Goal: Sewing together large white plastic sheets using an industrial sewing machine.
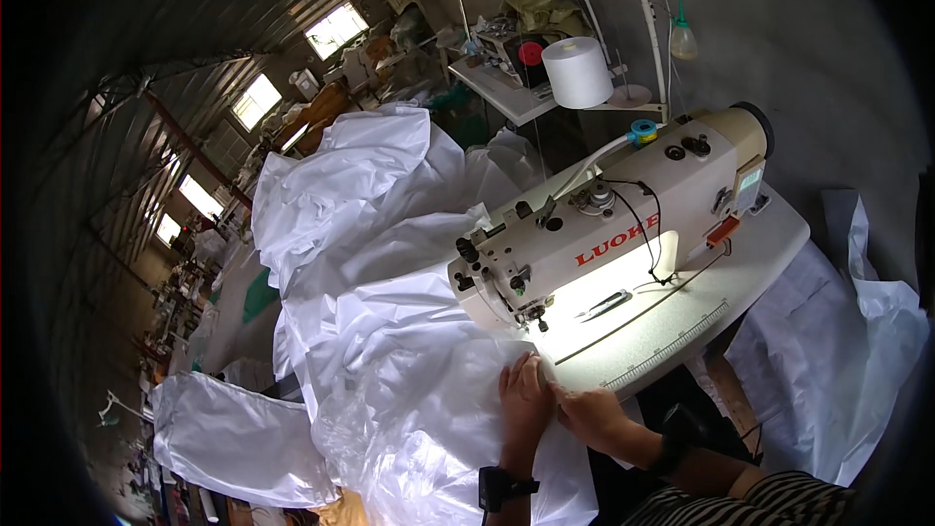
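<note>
A large heap of thin, shiny white fabric (390, 331) spreads over the left of the sewing machine (594, 224) and runs up to its needle area. Just in front of the needle, my left hand (524, 397) has its fingers bent and closed on the fabric near its edge. Close beside it, my right hand (592, 417) pinches the fabric's right edge with thumb and forefinger. The two hands nearly touch. A lamp under the machine arm lights the pale bed, where thread snips (606, 305) lie. The fabric layers under my fingers are hard to tell apart.
A white thread cone (578, 73) stands on a stand behind the machine. A small oil bottle (684, 39) hangs at the wall. More white fabric (818, 360) hangs down on the right. A cluttered side table (502, 93) stands at the back.
</note>
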`<state>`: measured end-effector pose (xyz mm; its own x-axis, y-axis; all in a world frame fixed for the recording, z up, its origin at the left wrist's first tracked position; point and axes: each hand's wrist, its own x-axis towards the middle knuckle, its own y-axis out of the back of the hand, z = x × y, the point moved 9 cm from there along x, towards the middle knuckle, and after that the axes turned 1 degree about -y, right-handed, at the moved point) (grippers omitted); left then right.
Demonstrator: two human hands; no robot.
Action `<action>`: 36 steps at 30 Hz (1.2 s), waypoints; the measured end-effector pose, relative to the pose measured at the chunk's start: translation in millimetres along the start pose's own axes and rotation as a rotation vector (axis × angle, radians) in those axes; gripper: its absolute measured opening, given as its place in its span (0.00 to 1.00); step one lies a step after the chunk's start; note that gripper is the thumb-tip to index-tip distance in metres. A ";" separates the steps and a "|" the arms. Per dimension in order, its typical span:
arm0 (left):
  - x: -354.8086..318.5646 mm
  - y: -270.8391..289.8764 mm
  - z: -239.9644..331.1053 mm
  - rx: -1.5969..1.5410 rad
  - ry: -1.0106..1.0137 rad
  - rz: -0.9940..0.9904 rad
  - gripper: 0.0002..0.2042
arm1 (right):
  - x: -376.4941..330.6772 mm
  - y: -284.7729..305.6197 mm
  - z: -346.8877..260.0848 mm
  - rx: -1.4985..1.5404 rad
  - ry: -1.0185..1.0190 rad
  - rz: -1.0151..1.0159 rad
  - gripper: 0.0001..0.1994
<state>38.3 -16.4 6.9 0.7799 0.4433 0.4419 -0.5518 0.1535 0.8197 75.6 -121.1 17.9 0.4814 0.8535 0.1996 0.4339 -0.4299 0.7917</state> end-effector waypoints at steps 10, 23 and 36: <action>-6.7 5.2 7.9 0.175 -0.174 -0.181 0.18 | -2.7 -20.4 -11.3 -0.433 0.063 0.095 0.19; 28.2 2.3 -18.2 0.098 -0.128 -0.186 0.15 | 50.2 -36.6 -5.3 -0.638 0.064 0.084 0.26; -135.2 140.1 -39.6 0.183 0.371 0.315 0.13 | -60.6 -22.0 52.7 0.316 -0.041 -0.285 0.22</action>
<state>-156.1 -19.8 47.5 0.4091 0.7313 0.5458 -0.6562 -0.1799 0.7329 77.1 -178.9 -42.0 0.3358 0.9415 -0.0294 0.7631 -0.2536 0.5945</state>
